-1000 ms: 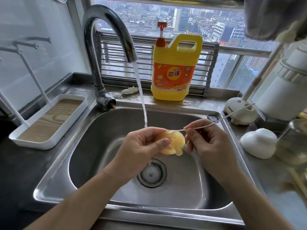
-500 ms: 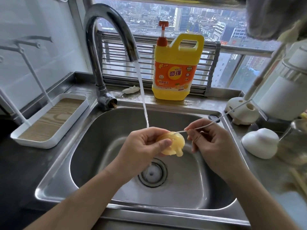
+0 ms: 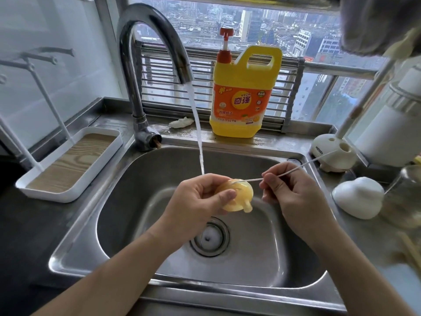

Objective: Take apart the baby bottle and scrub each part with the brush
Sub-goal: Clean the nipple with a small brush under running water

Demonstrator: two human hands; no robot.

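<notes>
- Where the bench (image 3: 34,236) meets the wall at nine o'clock, a white tray (image 3: 29,190) with a wood-grain floor lies lengthwise beside the sink (image 3: 136,265).
- At eleven o'clock of the basin the chrome tap (image 3: 145,53) arches up and over, and its water (image 3: 198,133) falls in a thin stream to the top of the left hand (image 3: 196,201).
- The left hand hovers over the middle of the basin, just above the drain (image 3: 209,239). Its thumb lies across the face of the yellowish teat (image 3: 239,195) and its fingers curl behind it, so it holds the teat firmly.
- The teat sits between the two hands, its nipple tip pointing to about five o'clock and its wide base turned toward one o'clock.
- At twelve o'clock, on the ledge behind the sink, a yellow detergent jug (image 3: 243,99) with a red pump stands upright.
- A thin brush (image 3: 293,169), white and wire-like, has one end at the rim of the teat's base and runs off toward two o'clock.
- The right hand (image 3: 291,197), at three o'clock of the teat, pinches the thin brush between thumb and forefinger, the other fingers curled in.
- On the bench at two o'clock a white stand (image 3: 330,153) sits behind the brush's far end; whether they touch I cannot tell.
- A white dome (image 3: 357,197) rests on the bench at three o'clock, well apart from the right hand.
</notes>
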